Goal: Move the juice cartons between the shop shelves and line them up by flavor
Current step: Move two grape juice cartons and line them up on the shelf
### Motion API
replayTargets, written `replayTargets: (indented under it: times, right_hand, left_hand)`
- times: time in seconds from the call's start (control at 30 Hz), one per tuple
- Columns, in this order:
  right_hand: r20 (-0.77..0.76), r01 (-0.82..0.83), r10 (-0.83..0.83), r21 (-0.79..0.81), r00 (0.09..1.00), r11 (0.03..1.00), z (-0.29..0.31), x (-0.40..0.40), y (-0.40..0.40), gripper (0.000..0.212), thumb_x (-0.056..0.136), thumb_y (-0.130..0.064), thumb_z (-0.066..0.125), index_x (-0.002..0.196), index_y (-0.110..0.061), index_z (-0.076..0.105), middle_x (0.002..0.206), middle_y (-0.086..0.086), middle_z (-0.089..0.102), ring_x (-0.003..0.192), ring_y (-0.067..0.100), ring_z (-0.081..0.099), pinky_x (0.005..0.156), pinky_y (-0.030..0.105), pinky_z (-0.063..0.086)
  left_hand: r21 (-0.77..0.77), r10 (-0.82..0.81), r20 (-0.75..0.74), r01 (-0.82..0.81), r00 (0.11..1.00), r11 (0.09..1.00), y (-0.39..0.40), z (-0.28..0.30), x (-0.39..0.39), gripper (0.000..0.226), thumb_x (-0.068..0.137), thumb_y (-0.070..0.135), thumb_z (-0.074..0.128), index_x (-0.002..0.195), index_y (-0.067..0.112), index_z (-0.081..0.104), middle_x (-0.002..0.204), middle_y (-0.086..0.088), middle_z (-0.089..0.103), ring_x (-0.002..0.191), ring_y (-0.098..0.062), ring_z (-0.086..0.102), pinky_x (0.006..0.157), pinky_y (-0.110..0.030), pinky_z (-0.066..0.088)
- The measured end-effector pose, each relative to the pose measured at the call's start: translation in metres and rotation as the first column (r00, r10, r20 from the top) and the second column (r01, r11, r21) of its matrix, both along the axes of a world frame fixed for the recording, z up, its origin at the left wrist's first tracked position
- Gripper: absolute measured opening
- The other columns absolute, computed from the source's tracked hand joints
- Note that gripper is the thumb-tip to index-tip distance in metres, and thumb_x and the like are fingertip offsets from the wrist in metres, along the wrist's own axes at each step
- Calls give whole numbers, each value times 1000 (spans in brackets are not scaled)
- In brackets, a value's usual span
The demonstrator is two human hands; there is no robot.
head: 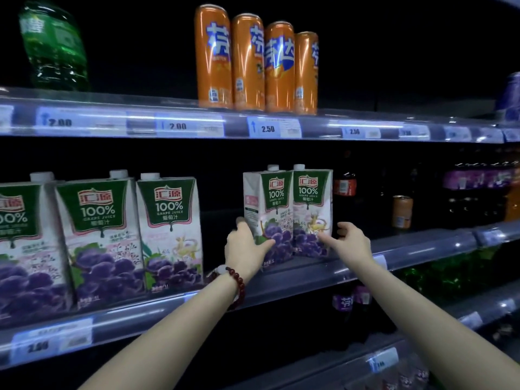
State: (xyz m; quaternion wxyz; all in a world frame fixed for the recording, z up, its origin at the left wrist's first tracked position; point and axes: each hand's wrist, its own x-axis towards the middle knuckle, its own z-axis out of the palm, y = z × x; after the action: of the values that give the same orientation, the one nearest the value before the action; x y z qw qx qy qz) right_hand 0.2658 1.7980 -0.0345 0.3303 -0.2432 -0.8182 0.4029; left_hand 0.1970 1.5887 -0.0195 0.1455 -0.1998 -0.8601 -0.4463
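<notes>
Two bare arms reach to the middle shelf (295,280), left hand (247,246) gripping a white-and-green grape juice carton (270,212), right hand (349,240) relaxed with fingers touching the neighbouring matching carton (312,209), three more cartons (168,232) well left, orange cans (256,63) above.

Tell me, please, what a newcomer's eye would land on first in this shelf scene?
Probably the two grape juice cartons standing side by side, set back on the middle shelf, with the left hand gripping the left one's lower corner and the right hand touching the right one with loosely spread fingers. Next come three more grape cartons lined up at the shelf's front left, and four tall orange cans on the shelf above.
</notes>
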Motion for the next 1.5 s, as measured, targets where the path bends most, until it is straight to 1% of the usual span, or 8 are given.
replayTargets:
  times: [0.2, 0.33, 0.63, 0.9, 1.03, 1.17, 1.3, 1.5]
  right_hand:
    - [-76, -91, 90, -20, 993, 996, -7, -11, 7, 55, 78, -30, 79, 123, -8, 58, 116, 6, 68, 96, 16, 61, 86, 26, 46]
    - [-99, -165, 161, -36, 982, 986, -6, -12, 12, 49, 78, -28, 79, 120, -9, 60, 108, 2, 67, 99, 16, 63, 85, 27, 47]
    - [-120, -256, 245, -78, 962, 964, -8, -14, 12, 49, 83, -21, 74, 126, -6, 58, 119, 8, 67, 103, 16, 62, 90, 29, 51]
    - [-115, -393, 381, -123, 918, 911, -7, -15, 0, 42, 87, -18, 70, 126, -7, 59, 118, 8, 68, 107, 20, 65, 97, 35, 50]
    - [-128, -439, 424, -131, 897, 889, -7, -16, -12, 40, 88, -14, 68, 126, -4, 58, 117, 11, 68, 107, 23, 65, 96, 35, 51]
    - [-123, -462, 448, -135, 886, 877, -4, -15, -20, 38, 89, -12, 66, 126, -2, 58, 116, 11, 68, 105, 23, 66, 88, 29, 51]
    - [-117, -466, 453, -128, 884, 876, -2, -16, -26, 32, 91, -10, 63, 122, -6, 59, 112, 7, 69, 97, 17, 66, 84, 25, 51]
    - [-106, -505, 494, -157, 863, 849, -2, -23, -34, 26, 94, -9, 58, 120, -9, 60, 109, 7, 70, 93, 18, 68, 78, 23, 54]
  left_hand:
    - [-16, -41, 8, 41, 999, 999, -8, -2, -13, 45, 79, 35, 75, 103, 10, 47, 103, -8, 64, 81, -18, 55, 67, -26, 45]
    - [29, -66, 47, 65, 997, 997, -12, -5, -20, 46, 81, 32, 74, 115, 9, 53, 111, -8, 66, 100, -23, 61, 76, -23, 43]
    - [97, -78, 101, 68, 992, 993, -17, -4, -18, 43, 84, 25, 72, 120, 12, 54, 97, 3, 57, 90, -16, 55, 77, -26, 43]
    - [156, -117, 169, 91, 979, 984, -40, -4, -12, 51, 86, 15, 69, 132, 13, 47, 115, -8, 62, 104, -28, 62, 92, -46, 53]
    - [108, -65, 100, 54, 993, 993, -50, -6, -5, 57, 88, 15, 65, 139, 9, 40, 122, -7, 58, 90, -16, 58, 80, -30, 53]
    - [62, -20, 30, 18, 999, 998, -56, -5, -2, 43, 91, 12, 62, 130, 6, 46, 98, 2, 52, 64, 5, 41, 49, -11, 33]
    - [-76, 56, -78, -62, 995, 995, -61, -3, 1, 15, 91, 16, 62, 97, 10, 50, 80, 3, 52, 73, -14, 54, 55, -18, 33]
    - [-201, 149, -310, -218, 939, 955, -75, 1, 3, 31, 82, 27, 72, 75, 10, 48, 62, 1, 45, 63, -19, 49, 57, -27, 38]
